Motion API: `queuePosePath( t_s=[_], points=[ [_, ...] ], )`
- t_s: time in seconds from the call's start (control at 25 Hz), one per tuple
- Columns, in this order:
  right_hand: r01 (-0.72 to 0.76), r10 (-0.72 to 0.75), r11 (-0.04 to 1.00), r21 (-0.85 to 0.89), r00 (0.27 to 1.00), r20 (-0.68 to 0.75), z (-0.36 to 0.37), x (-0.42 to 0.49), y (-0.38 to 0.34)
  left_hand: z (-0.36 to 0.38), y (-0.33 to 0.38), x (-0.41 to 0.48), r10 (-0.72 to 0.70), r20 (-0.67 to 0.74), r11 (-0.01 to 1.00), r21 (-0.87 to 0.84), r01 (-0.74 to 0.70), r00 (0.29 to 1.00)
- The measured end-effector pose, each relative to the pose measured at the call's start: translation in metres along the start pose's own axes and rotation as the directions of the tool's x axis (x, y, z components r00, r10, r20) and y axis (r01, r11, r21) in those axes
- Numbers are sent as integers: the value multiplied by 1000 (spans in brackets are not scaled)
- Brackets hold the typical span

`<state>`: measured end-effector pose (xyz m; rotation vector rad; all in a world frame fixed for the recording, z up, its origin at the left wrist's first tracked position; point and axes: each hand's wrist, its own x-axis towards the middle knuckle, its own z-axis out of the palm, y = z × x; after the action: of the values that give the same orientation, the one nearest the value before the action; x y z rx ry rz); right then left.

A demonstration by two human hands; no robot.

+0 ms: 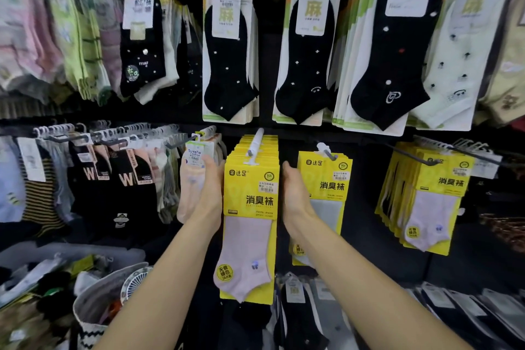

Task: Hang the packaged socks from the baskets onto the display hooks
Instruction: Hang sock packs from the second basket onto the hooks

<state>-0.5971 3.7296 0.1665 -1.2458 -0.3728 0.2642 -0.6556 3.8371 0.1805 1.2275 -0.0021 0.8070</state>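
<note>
A thick stack of yellow sock packs (pixel 251 193) with pale pink socks hangs on a white-tipped display hook (pixel 254 145) at the centre of the lower row. My left hand (pixel 211 193) lies against the stack's left side and my right hand (pixel 294 193) against its right side, fingers behind the packs and mostly hidden. Whether the fingers curl round the stack I cannot tell. A basket (pixel 96 310) holding loose sock packs stands at the lower left.
More yellow packs hang on hooks to the right (pixel 325 179) and far right (pixel 431 193). Black socks on cards (pixel 227 65) fill the upper row. Striped and black pairs (pixel 122 179) hang left. A small white fan (pixel 133 281) lies in the basket.
</note>
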Motion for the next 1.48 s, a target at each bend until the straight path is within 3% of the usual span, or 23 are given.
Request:
queuePosePath(
  t_s=[0.16, 0.24, 0.36, 0.44, 0.52, 0.64, 0.84, 0.96, 1.2, 1.32, 1.4, 1.48],
  points=[
    [-10, 12, 994, -112, 1000, 15, 3, -3, 0, 10, 5, -13, -7, 32, 1000, -4, 7, 999],
    [-3, 6, 994, -108, 999, 32, -6, -12, 6, 1, -1, -19, -12, -49, 999, 35, 13, 999],
    [20, -3, 981, -192, 996, 89, -37, -52, 30, -32, -29, -44, -157, 24, 988, 1, 157, 987],
    [-42, 76, 962, -270, 991, 115, -67, -90, 59, -61, -59, -82, -308, -22, 950, 48, 308, 951],
    [-150, 174, 934, -323, 984, 48, -101, -128, 90, -80, -85, -134, -381, -178, 901, 146, 407, 907],
    [-294, 288, 877, -380, 955, -73, -146, -179, 130, -75, -114, -212, -470, -260, 841, 156, 517, 843],
    [-440, 379, 756, -484, 898, -225, -206, -243, 183, -49, -169, -310, -690, -148, 652, 297, 698, 708],
    [-539, 452, 628, -561, 840, -300, -236, -274, 212, -44, -204, -351, -715, -174, 556, 445, 702, 677],
    [-322, 545, 323, -890, 832, -103, -244, -315, 263, -63, -246, -415, -760, -262, 330, 632, 701, 594],
    [-236, 535, 316, -919, 844, -33, -226, -320, 278, -67, -255, -425, -737, -264, 337, 655, 677, 622],
    [-186, 520, 304, -934, 854, -1, -217, -318, 283, -72, -255, -421, -687, -340, 316, 656, 685, 642],
    [-168, 510, 292, -941, 860, 6, -216, -317, 284, -82, -258, -412, -610, -377, 299, 705, 643, 697]
  ],
)
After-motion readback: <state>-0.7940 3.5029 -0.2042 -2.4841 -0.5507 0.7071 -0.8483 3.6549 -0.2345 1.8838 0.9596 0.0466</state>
